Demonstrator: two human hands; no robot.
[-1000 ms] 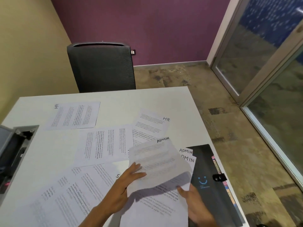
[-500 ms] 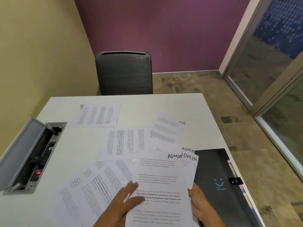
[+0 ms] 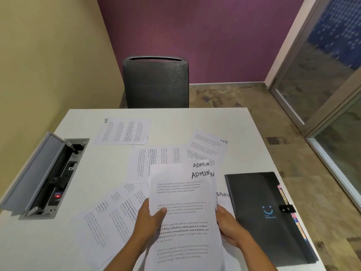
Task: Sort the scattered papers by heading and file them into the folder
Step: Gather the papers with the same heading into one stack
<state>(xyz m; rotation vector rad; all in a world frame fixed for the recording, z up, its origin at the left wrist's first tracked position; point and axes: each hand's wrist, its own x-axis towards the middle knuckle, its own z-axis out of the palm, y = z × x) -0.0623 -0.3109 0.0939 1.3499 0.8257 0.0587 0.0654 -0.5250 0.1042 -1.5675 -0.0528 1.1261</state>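
- Both hands grip the ADMIN sheets [image 3: 183, 212] by their long edges: left hand [image 3: 150, 220], right hand [image 3: 228, 225].
- Closed black folder [image 3: 263, 218] lies just right on the worktop [image 3: 88, 173], nearer the right hand, long axis parallel.

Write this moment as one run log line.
both hands hold white ADMIN sheets | black plastic folder shut | HR sheets on table

Purple wall [image 3: 195, 36], grey chair [image 3: 156, 83]

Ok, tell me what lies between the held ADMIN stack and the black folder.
Head view: a sheet headed SPORT peeks out between the ADMIN stack and folder.
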